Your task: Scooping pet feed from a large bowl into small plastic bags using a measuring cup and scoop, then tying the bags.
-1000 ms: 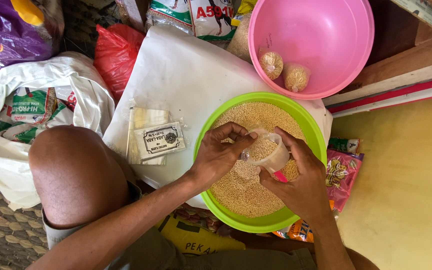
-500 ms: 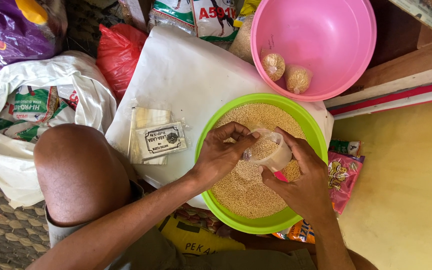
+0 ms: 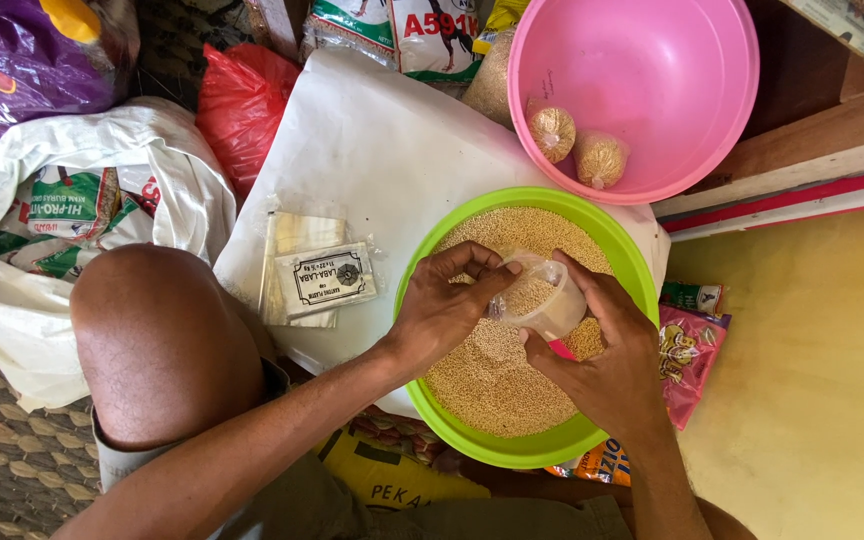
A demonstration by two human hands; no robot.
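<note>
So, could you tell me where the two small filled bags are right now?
In the head view, the two small filled bags lie side by side at the bottom of the pink bowl, top right, just beyond the green bowl.

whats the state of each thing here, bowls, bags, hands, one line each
green bowl: upright, filled with small tan grain
small clear bag: open, part filled with grain, held over the green bowl
left hand: pinching the bag's mouth
right hand: gripping the bag from the other side
pink bowl: upright, nearly empty
two filled grain bags: tied shut, lying in the pink bowl
stack of empty clear bags: flat, unused, on the white sheet
</note>
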